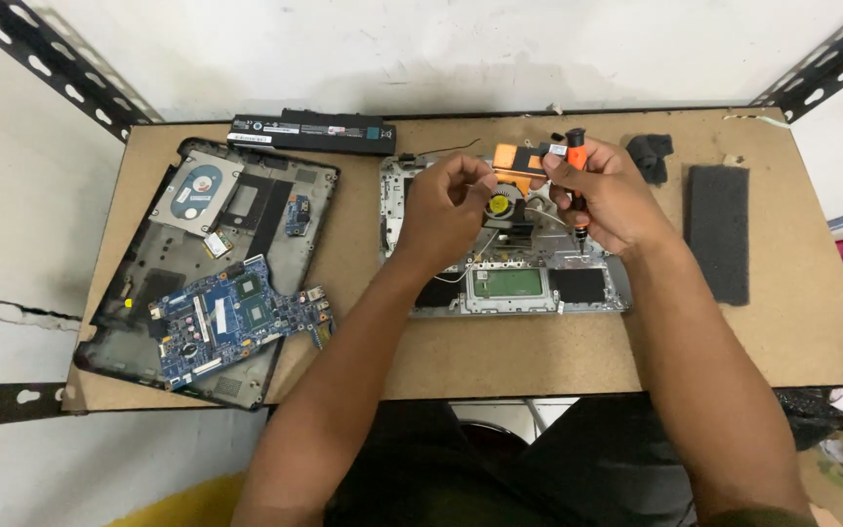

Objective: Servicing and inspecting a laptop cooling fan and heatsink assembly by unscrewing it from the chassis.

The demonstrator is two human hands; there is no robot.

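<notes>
Here, head view: right hand (609, 195) is closed around an orange screwdriver (578, 166), tip down over the open laptop shell (592, 293) mid-table. Left hand (446, 205) pinches something small just beside the fan (500, 207); I cannot tell what. Blue circuit board (236, 317) lies in the black case (139, 263), left. Battery (309, 132) at far edge.

Orange-handled screwdriver (578, 171) upright over cooling fan (500, 206)

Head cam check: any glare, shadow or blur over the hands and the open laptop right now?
Head view: even light, no glare; left hand and right hand shade the silver laptop chassis beneath; orange screwdriver sharp; blue motherboard clear; edges bend slightly.
</notes>
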